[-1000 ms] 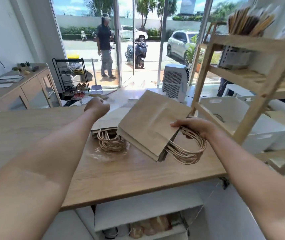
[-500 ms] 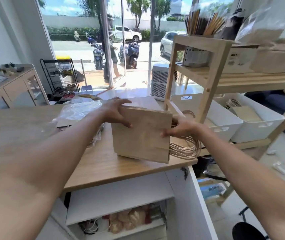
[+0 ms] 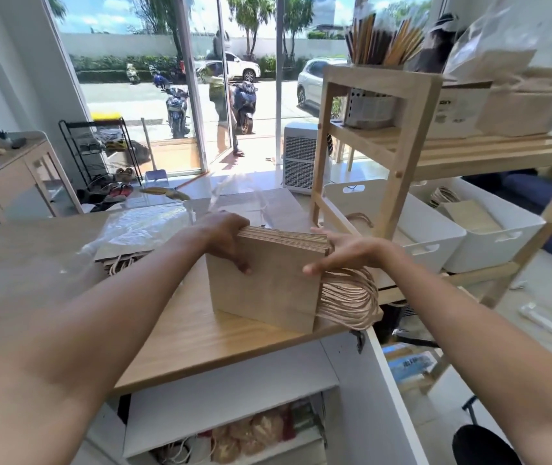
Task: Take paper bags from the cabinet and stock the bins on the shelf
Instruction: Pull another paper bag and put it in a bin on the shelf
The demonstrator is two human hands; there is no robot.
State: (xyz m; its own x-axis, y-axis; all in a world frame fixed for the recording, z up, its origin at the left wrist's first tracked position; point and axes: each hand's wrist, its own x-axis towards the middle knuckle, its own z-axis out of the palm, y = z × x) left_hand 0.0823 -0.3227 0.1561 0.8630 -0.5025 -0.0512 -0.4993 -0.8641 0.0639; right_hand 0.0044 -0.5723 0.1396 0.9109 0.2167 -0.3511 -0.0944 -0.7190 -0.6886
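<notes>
Brown kraft-paper bags (image 3: 264, 283) in a thick flat stack are standing on edge on the light wooden countertop (image 3: 184, 337), near its right end. I am gripping the stack from both sides — my left hand (image 3: 224, 239) is clamping the top left corner, thumb on the front face, and my right hand (image 3: 345, 253) is pressing the right edge, fingers spread. Twisted paper handles (image 3: 351, 303) are fanning out below that hand. Two white plastic bins (image 3: 435, 229) are sitting on the pale wooden shelf (image 3: 398, 156) just beside the counter — both holding similar bags.
</notes>
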